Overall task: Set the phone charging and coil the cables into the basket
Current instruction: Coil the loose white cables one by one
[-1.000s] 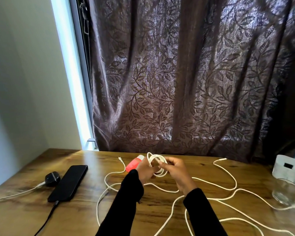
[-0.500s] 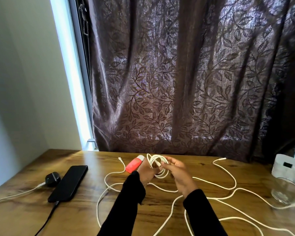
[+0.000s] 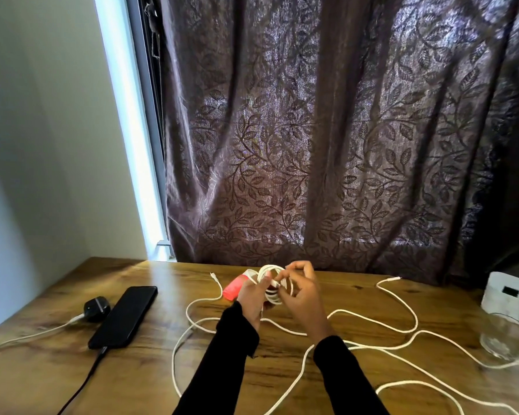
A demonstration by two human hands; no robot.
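Note:
A small coil of white cable (image 3: 274,284) is held up over the wooden table (image 3: 57,381). My left hand (image 3: 252,298) grips the coil's left side. My right hand (image 3: 304,295) pinches the cable's end at the coil's front. More white cable (image 3: 384,330) lies in loose loops across the table to the right and in front. A black phone (image 3: 123,317) lies face up at the left with a black cable (image 3: 81,381) plugged into its near end. A white basket (image 3: 510,298) stands at the right edge, partly cut off.
A black plug (image 3: 96,307) with a white lead (image 3: 27,336) sits left of the phone. A pink-red object (image 3: 232,290) lies behind my left hand. A clear glass (image 3: 505,336) stands before the basket. A dark leaf-patterned curtain (image 3: 327,145) hangs behind the table.
My right hand's fingers have risen and curled over the coil's top and front, still working the cable's end. The coil stays in my left hand.

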